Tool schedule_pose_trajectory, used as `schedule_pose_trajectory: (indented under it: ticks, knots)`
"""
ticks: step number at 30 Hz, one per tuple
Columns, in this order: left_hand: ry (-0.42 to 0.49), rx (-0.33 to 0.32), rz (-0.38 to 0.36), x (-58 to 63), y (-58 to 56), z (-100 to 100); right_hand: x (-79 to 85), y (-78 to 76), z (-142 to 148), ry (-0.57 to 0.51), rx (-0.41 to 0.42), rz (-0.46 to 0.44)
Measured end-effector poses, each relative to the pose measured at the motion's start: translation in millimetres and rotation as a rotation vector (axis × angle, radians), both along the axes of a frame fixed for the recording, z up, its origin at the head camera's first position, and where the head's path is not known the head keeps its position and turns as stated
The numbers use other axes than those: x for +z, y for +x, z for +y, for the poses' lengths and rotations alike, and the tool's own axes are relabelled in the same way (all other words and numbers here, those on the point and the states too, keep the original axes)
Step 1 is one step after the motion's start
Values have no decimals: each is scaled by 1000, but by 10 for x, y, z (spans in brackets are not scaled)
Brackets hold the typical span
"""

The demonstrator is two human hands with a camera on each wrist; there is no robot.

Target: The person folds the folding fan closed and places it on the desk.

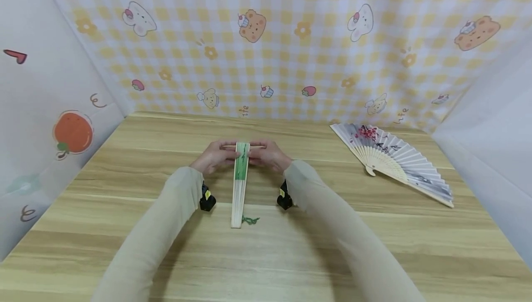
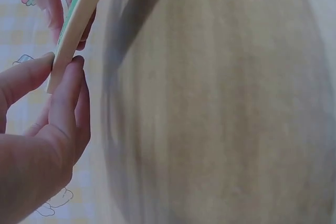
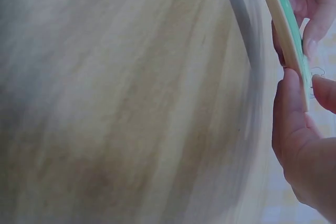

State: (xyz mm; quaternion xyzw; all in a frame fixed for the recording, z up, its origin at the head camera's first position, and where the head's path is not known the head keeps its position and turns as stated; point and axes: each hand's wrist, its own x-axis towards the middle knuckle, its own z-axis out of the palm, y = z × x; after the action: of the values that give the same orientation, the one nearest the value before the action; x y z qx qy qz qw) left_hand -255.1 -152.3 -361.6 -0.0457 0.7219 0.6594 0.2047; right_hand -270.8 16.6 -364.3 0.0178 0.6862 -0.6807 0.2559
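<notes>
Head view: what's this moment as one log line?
left hand, right hand: hold closed green-and-cream slatted fan | open white blossom-printed fan: on wood-grain table, right side

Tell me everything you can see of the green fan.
The green fan is folded into a narrow strip: pale ribs that look like bamboo, dark-patterned green far section, green cord at the near end. It points away from the camera over the table, its far end held between the left hand and right hand.

Folded fan [image 2: 74, 27] cut off atop both wrist views; tabletop [image 2: 210, 98] grain seemingly blurred.
</notes>
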Motion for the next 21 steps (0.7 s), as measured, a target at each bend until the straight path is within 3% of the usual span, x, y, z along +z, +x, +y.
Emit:
schedule_pose_trajectory:
  ticks: [21]
  knots:
    - [-61,-49,35,-39,49,18,-30,56,-17,11,5,-21]
